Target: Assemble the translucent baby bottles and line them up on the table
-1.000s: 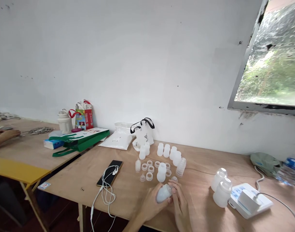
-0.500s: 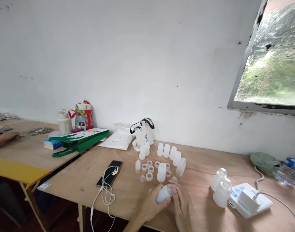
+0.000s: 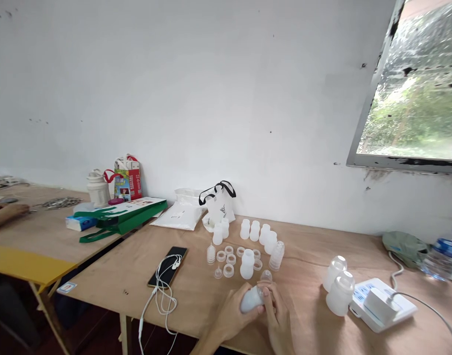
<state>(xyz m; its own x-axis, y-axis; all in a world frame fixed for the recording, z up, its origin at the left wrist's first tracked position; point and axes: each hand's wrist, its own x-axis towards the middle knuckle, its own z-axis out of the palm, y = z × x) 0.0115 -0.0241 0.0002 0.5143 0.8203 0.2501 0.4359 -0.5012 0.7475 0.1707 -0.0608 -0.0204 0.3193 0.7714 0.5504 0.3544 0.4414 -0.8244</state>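
the left hand (image 3: pixel 230 313) curls closed around a frosted white plastic bottle (image 3: pixel 252 299) — lying tilted on its side, held above the light plywood table (image 3: pixel 196 301) — while the right hand (image 3: pixel 277 318) grips its narrower end, just in front of a cluster of translucent plastic bottles and rings (image 3: pixel 247 264)

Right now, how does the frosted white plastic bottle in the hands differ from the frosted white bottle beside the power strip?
The bottle in the hands lies tilted, gripped by the left hand and right hand, its neck end hidden by fingers. The bottle beside the power strip stands upright and ungripped on the wooden table, its top showing, in front of a second bottle. Both are frosted, translucent plastic.
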